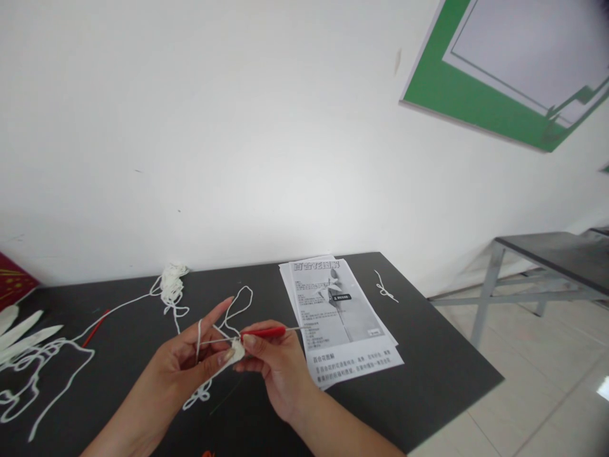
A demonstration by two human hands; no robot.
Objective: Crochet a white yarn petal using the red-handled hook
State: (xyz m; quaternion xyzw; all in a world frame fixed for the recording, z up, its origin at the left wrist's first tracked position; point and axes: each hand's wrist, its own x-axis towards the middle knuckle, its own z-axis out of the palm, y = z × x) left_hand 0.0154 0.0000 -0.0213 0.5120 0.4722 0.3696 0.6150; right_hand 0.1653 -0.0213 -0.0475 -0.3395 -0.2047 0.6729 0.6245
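A dark table (431,371) spans the foreground, with printed sheets (349,320) on it just beyond the right hand. The left hand (183,362) angles inward, forefinger raised with yarn looped round it, thumb pinching the white yarn piece. The right hand (280,368) grasps a red-handled hook (264,332), thumb on top. The small white yarn piece (238,351) sits between both hands, above the table.
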